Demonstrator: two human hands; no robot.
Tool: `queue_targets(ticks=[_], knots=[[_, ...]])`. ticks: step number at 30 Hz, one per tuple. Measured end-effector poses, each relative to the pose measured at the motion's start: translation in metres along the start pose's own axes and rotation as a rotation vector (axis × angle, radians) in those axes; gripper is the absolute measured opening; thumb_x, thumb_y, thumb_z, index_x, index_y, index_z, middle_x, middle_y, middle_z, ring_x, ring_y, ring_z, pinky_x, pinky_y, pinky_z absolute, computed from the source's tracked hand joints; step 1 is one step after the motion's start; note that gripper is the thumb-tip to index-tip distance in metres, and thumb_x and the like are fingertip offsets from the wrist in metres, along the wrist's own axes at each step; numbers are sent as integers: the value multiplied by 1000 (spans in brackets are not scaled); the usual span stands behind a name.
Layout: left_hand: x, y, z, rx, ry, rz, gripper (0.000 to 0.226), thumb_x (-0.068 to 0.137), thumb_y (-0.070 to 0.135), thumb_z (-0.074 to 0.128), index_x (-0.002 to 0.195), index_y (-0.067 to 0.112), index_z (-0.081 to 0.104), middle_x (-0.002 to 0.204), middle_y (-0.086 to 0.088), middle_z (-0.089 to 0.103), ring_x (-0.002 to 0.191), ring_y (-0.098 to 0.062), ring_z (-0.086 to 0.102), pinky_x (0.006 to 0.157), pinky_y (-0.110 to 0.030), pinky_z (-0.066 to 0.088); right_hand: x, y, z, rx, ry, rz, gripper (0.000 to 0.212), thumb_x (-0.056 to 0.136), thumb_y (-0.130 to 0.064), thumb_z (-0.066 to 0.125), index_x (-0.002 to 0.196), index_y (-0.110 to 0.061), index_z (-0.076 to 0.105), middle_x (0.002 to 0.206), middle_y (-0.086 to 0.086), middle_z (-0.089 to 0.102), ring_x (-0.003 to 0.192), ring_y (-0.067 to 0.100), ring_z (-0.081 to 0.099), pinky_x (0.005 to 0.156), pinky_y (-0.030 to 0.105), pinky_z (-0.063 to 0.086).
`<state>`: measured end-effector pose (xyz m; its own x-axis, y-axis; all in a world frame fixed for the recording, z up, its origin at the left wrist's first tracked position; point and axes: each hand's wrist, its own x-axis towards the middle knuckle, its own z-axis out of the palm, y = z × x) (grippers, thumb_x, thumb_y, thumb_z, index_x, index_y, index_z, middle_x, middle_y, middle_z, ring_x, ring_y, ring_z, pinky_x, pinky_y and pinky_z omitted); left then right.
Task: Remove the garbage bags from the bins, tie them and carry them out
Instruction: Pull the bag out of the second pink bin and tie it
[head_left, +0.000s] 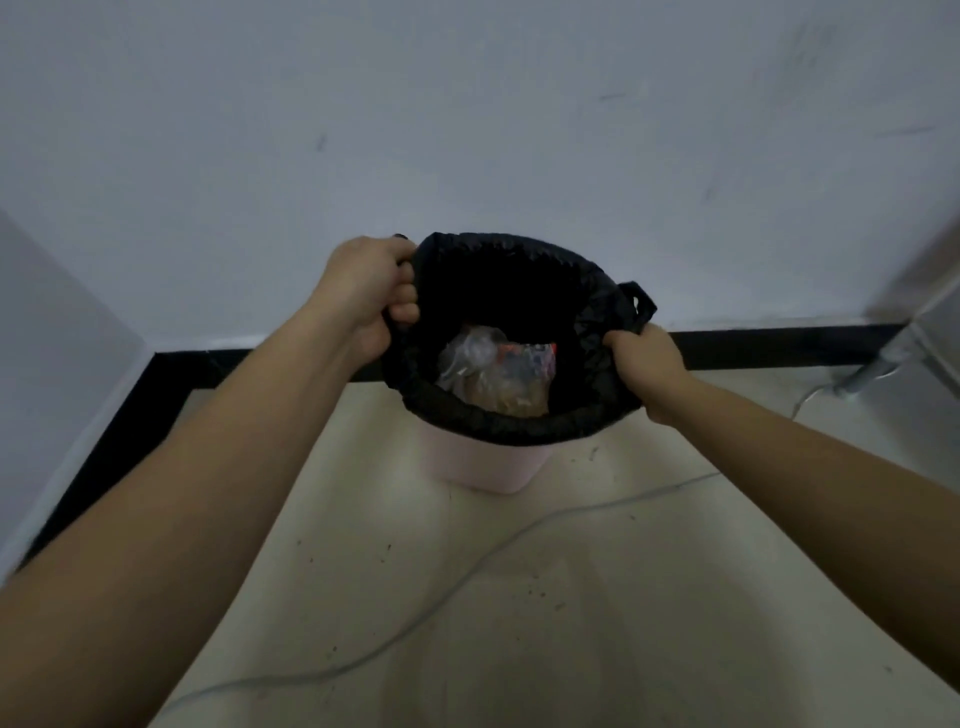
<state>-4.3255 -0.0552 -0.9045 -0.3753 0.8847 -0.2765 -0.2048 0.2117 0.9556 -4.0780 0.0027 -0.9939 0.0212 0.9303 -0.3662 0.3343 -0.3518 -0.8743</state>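
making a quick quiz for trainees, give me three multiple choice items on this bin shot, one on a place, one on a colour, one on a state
1. Where does the bin stand?
A. on the floor near the wall's black baseboard
B. on a shelf
C. inside a cupboard

2. What colour is the bin under the garbage bag?
A. green
B. pale pink
C. blue

3. What state is the bag's mouth in?
A. knotted shut
B. taped over
C. held open, with rubbish showing inside

Answers:
1. A, the bin sits on the light floor just in front of the baseboard.
2. B, the wall of the bin below the black bag is pale pink.
3. C, the left hand and right hand grip opposite edges, and clear plastic rubbish shows inside.
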Motion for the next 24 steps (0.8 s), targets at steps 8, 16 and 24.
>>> queue_targets(ticks=[8,16,24], knots=[[12,9,-3,-123,-42,-14,39,100,6,45,67,23,32,51,8,22,40,-5,16,34,-17,14,12,-5,-13,45,-15,82,16,90,-12,53,103,-5,58,108,22,66,97,38,66,87,47,58],[13,16,1,-130,-45,169,21,100,16,55,81,18,49,63,4,43,40,-4,28,33,-16,19,20,-12,-10,24,-76,71,26,88,-10,57,112,-3,58,111,24,66,95,37,67,79,43,57],[-10,16,20,-225,-328,299,23,95,-4,53,116,1,62,77,-2,51,61,-10,47,51,-22,37,17,-8,5,-148,12,11,15,85,-21,57,87,-6,57,100,20,65,91,35,66,71,38,53]])
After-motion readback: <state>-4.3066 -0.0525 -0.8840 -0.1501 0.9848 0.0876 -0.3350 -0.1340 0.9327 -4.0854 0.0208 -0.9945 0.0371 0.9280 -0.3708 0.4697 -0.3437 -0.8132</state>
